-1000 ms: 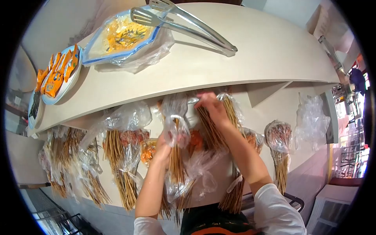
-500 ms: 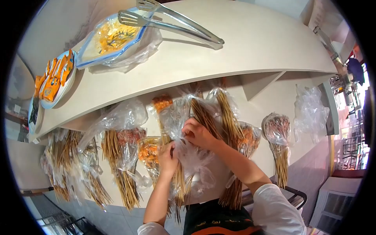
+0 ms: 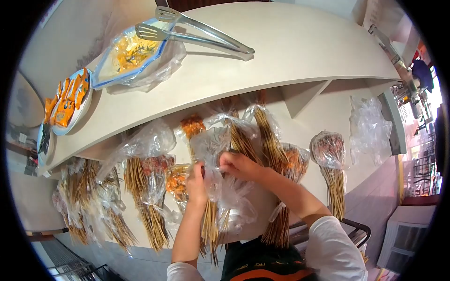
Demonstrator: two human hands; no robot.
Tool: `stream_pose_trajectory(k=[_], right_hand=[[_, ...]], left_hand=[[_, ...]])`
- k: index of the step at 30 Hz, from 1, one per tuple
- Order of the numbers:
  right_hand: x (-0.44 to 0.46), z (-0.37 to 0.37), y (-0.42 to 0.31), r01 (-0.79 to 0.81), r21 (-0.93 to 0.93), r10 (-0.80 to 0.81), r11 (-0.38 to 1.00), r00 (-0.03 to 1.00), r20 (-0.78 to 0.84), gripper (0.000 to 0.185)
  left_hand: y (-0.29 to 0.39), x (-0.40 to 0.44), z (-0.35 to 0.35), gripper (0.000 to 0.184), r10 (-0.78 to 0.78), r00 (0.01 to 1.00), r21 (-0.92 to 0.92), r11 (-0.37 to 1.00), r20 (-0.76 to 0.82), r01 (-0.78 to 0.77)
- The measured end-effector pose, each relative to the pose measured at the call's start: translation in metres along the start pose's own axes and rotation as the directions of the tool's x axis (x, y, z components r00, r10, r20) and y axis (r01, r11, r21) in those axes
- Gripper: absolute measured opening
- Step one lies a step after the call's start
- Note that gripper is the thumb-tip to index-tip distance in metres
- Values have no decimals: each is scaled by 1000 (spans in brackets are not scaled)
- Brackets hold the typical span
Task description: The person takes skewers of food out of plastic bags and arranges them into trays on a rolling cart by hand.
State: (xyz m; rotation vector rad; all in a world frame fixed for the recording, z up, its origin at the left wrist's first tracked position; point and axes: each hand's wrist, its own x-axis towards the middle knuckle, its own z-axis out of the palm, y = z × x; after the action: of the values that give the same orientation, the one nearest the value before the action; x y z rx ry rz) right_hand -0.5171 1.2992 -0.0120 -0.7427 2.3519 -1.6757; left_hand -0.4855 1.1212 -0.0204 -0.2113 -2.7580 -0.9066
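A clear plastic bag [image 3: 211, 144] wraps the top of a bundle of skewers in front of me; its food is pale and hard to make out. The thin sticks [image 3: 212, 222] hang down below it toward the shelf's front edge. My left hand [image 3: 197, 183] closes on the bag's left side, around the neck. On the other side my right hand [image 3: 238, 165] pinches the gathered plastic, fingers bent and partly hidden. Loose crumpled plastic [image 3: 234, 201] spreads beneath the right wrist. Orange food in a clear bag [image 3: 178, 180] lies just left of my left hand.
More bagged skewer bundles [image 3: 146, 215] line the left; one bundle [image 3: 329, 154] lies at right beside crumpled bags [image 3: 370, 124]. Above, the counter [image 3: 290, 42] holds metal tongs [image 3: 201, 35] across a plastic-lined tray [image 3: 105, 75] and a plate [image 3: 79, 112] of orange packets.
My right hand has moved slightly down, with its fingers drawn in on the plastic. My left hand has risen a little along the bag. The view has shifted slightly.
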Motion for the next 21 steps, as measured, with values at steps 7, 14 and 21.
stream_pose_trajectory(k=[7, 14, 21], right_hand=[[-40, -41, 18, -351, -128, 325, 927, 927, -189, 22], [-27, 9, -33, 161, -443, -240, 882, 962, -129, 40], [-33, 35, -28, 159, -602, -193, 783, 981, 9, 38]], left_hand=[[-65, -19, -26, 20, -654, 756, -633, 595, -23, 495], [-9, -6, -43, 34, 103, 978, 166, 983, -183, -73], [-7, -8, -51, 26, 502, 839, 218, 813, 209, -540]])
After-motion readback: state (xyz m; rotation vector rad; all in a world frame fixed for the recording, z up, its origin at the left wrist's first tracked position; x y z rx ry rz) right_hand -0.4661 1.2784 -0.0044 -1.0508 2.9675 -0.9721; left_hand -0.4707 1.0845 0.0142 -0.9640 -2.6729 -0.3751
